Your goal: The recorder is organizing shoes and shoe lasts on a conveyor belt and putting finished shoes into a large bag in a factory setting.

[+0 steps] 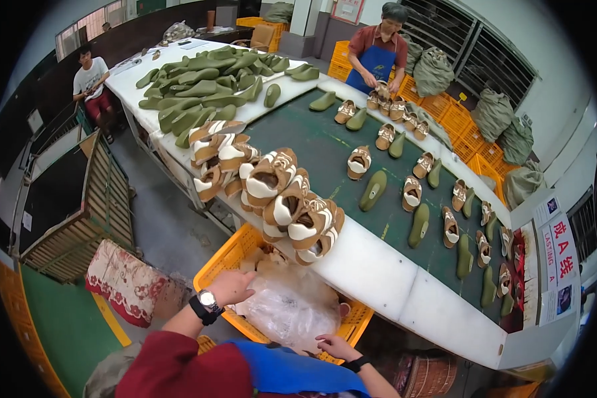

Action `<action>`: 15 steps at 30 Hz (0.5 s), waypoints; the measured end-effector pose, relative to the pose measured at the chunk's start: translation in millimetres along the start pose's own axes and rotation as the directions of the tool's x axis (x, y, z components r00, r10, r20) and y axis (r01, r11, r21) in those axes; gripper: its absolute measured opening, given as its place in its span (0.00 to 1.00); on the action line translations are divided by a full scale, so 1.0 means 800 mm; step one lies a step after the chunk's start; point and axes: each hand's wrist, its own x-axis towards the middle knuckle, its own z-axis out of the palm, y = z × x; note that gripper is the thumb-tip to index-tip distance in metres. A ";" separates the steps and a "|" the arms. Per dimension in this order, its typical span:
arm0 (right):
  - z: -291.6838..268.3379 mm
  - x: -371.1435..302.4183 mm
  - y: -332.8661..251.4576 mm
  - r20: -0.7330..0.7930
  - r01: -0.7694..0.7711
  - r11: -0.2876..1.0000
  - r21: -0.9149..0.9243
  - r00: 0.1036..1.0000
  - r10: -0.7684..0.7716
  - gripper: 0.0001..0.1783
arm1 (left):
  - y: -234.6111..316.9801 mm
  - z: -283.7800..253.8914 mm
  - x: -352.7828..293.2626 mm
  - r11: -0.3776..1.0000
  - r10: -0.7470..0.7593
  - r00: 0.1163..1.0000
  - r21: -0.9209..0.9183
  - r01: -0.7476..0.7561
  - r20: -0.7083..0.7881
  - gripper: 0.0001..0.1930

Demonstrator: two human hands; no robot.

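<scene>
Below me, a yellow plastic crate (209,265) holds a clear plastic bag (288,308) with brownish contents that I cannot make out. My left hand (232,286), with a watch on its wrist, is over the crate's left side beside the bag, fingers stretched out. Close to the crate's near right edge is my right hand (336,346), its fingers apart at the bag's edge. Neither hand visibly holds anything. Just beyond the crate, brown and white shoes (272,176) are heaped on the white table edge (371,285).
A green conveyor belt (325,162) carries shoes and green shoe lasts (373,190) in rows. More lasts (209,79) lie piled at the far left. Across the belt, a co-worker (380,56) in a blue apron handles shoes. A wooden-slatted cart (79,205) stands left; another person (91,86) is behind it.
</scene>
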 end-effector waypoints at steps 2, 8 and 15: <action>0.036 0.012 0.081 -0.014 -0.074 0.970 -0.233 0.997 0.073 0.22 | 0.029 -0.014 0.010 0.997 0.083 0.995 -0.008 -0.083 0.061 0.21; 0.163 0.028 0.173 0.020 -0.446 0.895 0.003 0.895 0.446 0.31 | 0.008 -0.061 0.008 0.939 0.327 0.889 -0.216 -0.268 0.319 0.26; 0.246 0.068 0.212 -0.206 -0.578 0.804 -0.139 0.811 0.547 0.23 | -0.159 -0.148 0.049 0.925 0.367 0.899 -0.200 -0.324 0.240 0.25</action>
